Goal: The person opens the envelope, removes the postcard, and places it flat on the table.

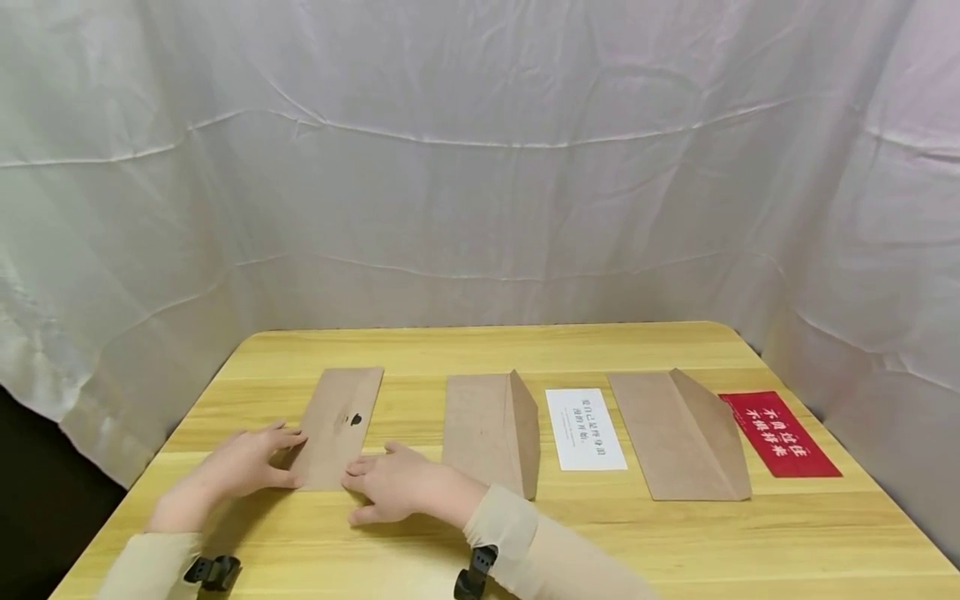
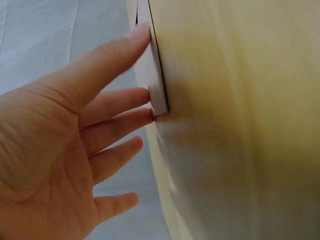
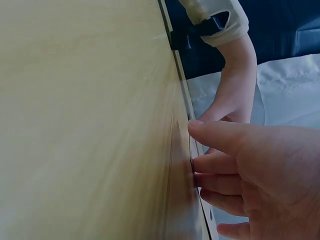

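A brown paper envelope (image 1: 327, 442) with its flap folded down and a small dark mark near its right edge lies at the left of the table. My left hand (image 1: 243, 462) is at its near left side, fingers spread. In the left wrist view, the thumb and fingertips of that hand (image 2: 65, 140) meet the edge of the envelope (image 2: 158, 92). At the near right corner my right hand (image 1: 401, 482) touches the envelope with extended fingers. The right wrist view shows this hand's thumb and fingertips (image 3: 207, 163) along the paper edge, with my left hand (image 3: 235, 95) beyond.
Right of my hands lies a brown envelope (image 1: 476, 433) with its flap open. Past it are a white card (image 1: 566, 429) with printed characters, another open brown envelope (image 1: 660, 437) and a red card (image 1: 783, 437) with white characters. A white curtain (image 1: 480, 208) surrounds the wooden table (image 1: 525, 558).
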Available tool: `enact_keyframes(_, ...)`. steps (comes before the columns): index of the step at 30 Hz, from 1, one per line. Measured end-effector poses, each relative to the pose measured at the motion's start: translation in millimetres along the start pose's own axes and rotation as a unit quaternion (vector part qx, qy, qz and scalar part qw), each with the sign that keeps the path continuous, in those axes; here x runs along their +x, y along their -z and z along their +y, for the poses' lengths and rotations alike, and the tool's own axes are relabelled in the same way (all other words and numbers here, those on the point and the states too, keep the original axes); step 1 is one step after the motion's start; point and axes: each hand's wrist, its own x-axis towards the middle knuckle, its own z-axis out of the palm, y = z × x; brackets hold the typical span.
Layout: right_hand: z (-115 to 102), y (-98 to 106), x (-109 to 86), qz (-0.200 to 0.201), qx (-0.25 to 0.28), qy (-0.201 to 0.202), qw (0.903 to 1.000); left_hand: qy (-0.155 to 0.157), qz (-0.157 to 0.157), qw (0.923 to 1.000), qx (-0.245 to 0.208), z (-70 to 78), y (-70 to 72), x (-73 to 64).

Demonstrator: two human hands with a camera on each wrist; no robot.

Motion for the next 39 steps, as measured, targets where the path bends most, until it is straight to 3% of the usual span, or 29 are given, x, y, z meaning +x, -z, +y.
enact_keyframes(10,-3,-3,-12.4,0.007,-0.015,0.02,0.9997,0.027,-0.072,0.9965,-0.032,9.6,1.4,11.1)
enact_keyframes(18,2,-4,-11.4,0.026,0.011,0.031,0.9991,0.023,-0.081,0.9962,-0.021,12.8,2.4,12.7)
enact_keyframes(24,8,-4,3.8,0.055,0.017,0.018,0.9982,0.02,-0.083,0.9961,-0.02,13.3,4.4,13.8)
enact_keyframes(39,30,3,57.4,0.071,0.058,-0.078,0.9927,0.023,-0.093,0.9952,-0.022,15.8,7.9,15.6)
